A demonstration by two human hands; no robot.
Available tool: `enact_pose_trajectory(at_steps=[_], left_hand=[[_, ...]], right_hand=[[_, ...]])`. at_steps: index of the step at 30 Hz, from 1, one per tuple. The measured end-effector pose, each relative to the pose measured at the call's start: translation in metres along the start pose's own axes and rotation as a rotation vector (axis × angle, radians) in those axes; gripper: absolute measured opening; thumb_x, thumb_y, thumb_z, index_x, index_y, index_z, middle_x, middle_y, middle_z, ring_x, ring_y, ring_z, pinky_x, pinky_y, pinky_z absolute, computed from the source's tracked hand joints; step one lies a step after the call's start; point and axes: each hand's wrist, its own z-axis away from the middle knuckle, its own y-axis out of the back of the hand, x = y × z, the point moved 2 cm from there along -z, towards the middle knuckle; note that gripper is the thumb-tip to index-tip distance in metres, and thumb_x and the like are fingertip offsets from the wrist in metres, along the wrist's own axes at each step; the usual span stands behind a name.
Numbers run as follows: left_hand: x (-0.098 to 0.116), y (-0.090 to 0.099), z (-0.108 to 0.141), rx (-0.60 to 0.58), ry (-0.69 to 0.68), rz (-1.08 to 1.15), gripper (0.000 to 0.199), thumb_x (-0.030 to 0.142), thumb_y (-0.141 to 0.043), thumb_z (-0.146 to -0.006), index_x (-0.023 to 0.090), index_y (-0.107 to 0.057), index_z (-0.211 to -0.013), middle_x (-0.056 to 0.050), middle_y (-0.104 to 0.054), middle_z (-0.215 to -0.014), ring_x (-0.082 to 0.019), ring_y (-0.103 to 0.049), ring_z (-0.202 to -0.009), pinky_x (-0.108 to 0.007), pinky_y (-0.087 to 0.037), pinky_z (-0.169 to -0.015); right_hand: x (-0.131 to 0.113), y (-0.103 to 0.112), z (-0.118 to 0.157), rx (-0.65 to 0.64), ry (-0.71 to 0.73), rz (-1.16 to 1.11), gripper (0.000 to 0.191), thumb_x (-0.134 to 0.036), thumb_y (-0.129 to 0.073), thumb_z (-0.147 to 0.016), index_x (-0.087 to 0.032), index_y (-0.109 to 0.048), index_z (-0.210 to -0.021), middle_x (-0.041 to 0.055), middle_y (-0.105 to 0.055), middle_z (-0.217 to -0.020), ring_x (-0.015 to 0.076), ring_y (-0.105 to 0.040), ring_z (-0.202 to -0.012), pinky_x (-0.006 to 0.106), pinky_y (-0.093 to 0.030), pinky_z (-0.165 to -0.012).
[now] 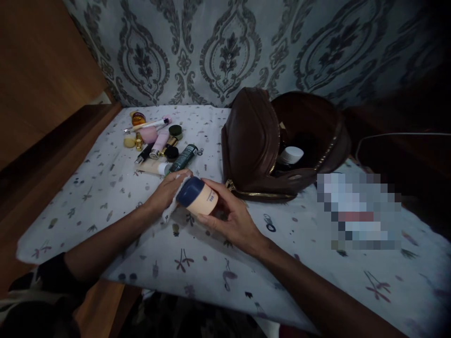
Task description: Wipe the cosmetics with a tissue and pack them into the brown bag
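Observation:
A cream-coloured jar point(204, 202) with a dark blue lid is tilted on its side above the cloth, its lid turned to the left. My right hand point(234, 218) grips the jar's base between thumb and fingers. On the lid side, my left hand point(169, 188) is closed on a white wipe point(171, 210) that presses against the blue lid. The left fingertips are partly hidden behind the wipe. Just beyond my left hand lie a dark green tube point(183, 158) and a beige tube with a white cap point(152, 166).
Several cosmetics, among them a pink jar point(149, 135) and an amber jar point(138, 119), cluster at the back left. An open brown leather bag point(248, 136) stands at the back, a white-lidded container point(291, 155) inside. A blurred-out item point(359, 211) lies right on the patterned cloth point(141, 263).

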Motion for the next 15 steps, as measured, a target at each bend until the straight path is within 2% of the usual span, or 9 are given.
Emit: enact_pose_trajectory(at_steps=[3, 6, 11, 15], left_hand=[[-0.002, 0.0, -0.002, 0.024, -0.03, -0.006, 0.036, 0.052, -0.064, -0.083, 0.019, -0.055, -0.073, 0.005, -0.048, -0.061, -0.01, -0.042, -0.053, -0.023, -0.035, -0.051], [-0.002, 0.001, -0.003, -0.003, -0.092, -0.061, 0.032, 0.049, -0.059, -0.087, 0.018, -0.063, -0.083, 0.001, -0.06, -0.075, -0.013, -0.055, -0.07, -0.024, -0.045, -0.066], [0.002, 0.0, -0.002, -0.073, -0.109, -0.189, 0.039, 0.054, -0.05, -0.091, 0.018, -0.067, -0.095, -0.003, -0.066, -0.083, -0.019, -0.06, -0.077, -0.029, -0.048, -0.071], [0.008, -0.005, 0.004, -0.093, -0.225, -0.384, 0.035, 0.05, -0.054, -0.09, 0.019, -0.066, -0.101, -0.006, -0.068, -0.101, -0.024, -0.062, -0.096, -0.033, -0.049, -0.084]], right_hand=[[-0.001, 0.0, 0.0, 0.011, 0.042, 0.028, 0.066, -0.038, -0.077, -0.08, -0.027, -0.051, -0.14, 0.0099, -0.06, -0.133, 0.0251, -0.062, -0.111, 0.039, -0.054, -0.09], [-0.002, 0.0, 0.0, 0.028, 0.097, 0.129, 0.066, -0.038, -0.075, -0.081, -0.028, -0.051, -0.141, 0.011, -0.059, -0.132, 0.0265, -0.06, -0.113, 0.042, -0.054, -0.092], [0.0, 0.0, 0.003, 0.018, 0.176, 0.345, 0.065, -0.032, -0.075, -0.081, -0.032, -0.051, -0.142, 0.0101, -0.057, -0.122, 0.0271, -0.059, -0.112, 0.047, -0.053, -0.096], [0.004, -0.002, 0.006, 0.045, 0.172, 0.411, 0.066, -0.026, -0.076, -0.079, -0.032, -0.052, -0.14, 0.0096, -0.054, -0.123, 0.0269, -0.059, -0.111, 0.047, -0.055, -0.094]])
